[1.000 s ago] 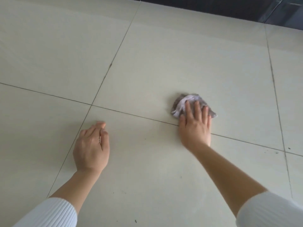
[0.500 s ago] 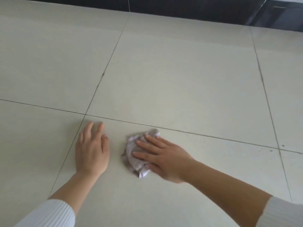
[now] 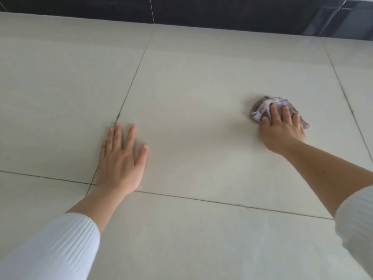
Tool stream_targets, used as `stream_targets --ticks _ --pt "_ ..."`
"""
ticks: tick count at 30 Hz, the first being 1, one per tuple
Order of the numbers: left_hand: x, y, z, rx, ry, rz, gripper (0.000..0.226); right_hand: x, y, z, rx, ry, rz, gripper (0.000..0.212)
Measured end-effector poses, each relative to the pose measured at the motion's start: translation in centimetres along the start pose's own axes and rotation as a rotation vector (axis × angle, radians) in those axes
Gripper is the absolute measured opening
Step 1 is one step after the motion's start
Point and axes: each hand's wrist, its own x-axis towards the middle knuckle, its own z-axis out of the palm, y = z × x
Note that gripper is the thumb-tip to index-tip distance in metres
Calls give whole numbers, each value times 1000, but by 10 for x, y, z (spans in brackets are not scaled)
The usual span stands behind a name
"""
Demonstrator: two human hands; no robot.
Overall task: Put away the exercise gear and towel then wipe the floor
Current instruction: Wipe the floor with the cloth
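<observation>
right hand (image 3: pixel 282 130) reaches far forward and to the right, palm down, fingers (image 3: pixel 275 112) spread flat over a crumpled cloth (image 3: pixel 264 108), pressing it to the floor (image 3: pixel 201 122). the hand lies on the cloth rather than curling round it; no fist, no pinch visible. cloth is greyish-lilac, bunched, sticking out past the fingertips on the far side and at the left and right of the hand.

left hand (image 3: pixel 121 160) is flat on the floor, palm down, fingers extended and slightly splayed, thumb out to the right. holds nothing. its fingertips sit at a grout line (image 3: pixel 129 89) running away from the camera; the wrist lies over the crossing with another grout line running left to right.

both forearms bare, with white ribbed sleeves (image 3: pixel 60 247) pushed up, one at lower left, one at the right edge.

the two hands are well apart, left nearer the camera, right farther out.

floor is large pale cream tiles, glossy, with thin dark joints. cloth lies on the same big tile as the left hand's thumb, near that tile's right-hand joint.

along the top edge runs a dark tiled band (image 3: pixel 201 11), black, meeting the floor.

no containers in view.
</observation>
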Motion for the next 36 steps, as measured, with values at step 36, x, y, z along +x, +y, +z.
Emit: stream_targets --ticks 36 --pt "-3 5 -6 -26 -43 -43 65 52 -115 -11 -61 -170 60 69"
